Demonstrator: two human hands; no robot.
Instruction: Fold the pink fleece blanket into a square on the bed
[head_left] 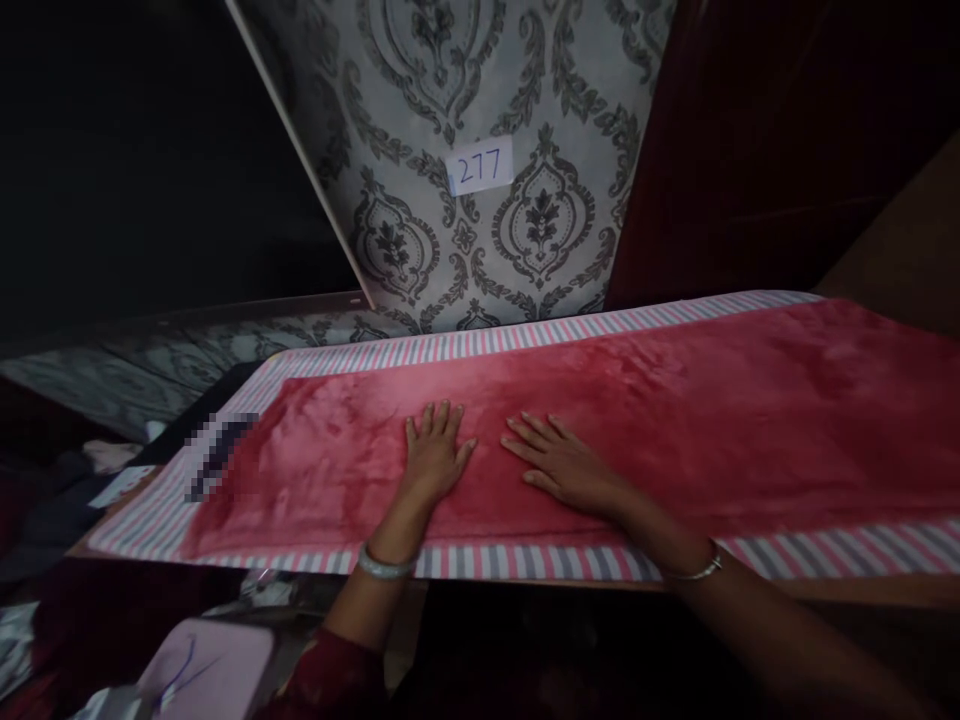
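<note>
The left hand (433,455) and right hand (564,465) both lie flat, fingers spread, palms down on the red cloth (600,420), holding nothing; they sit side by side near the cloth's near edge, a small gap between them, fingertips toward 12 o'clock for the left and toward 10 o'clock for the right. Pressed this way they seem to pin and smooth the pile rather than grip it. The cloth is plush, velvety and slightly mottled where the nap has been brushed, a long rectangle running from 9 o'clock to 3 o'clock. Under it lies a striped sheet (525,562) in pink, grey and white, thin and flat, showing as a border on the near, far and left sides; it likely serves as a clean padded base. A bangle (384,566) rings each wrist. At 12 o'clock a damask-patterned panel (420,120) leans up, bearing a paper tag (480,166) marked 277. At 7 o'clock sits a pale lilac object (206,660), unclear in shape
</note>
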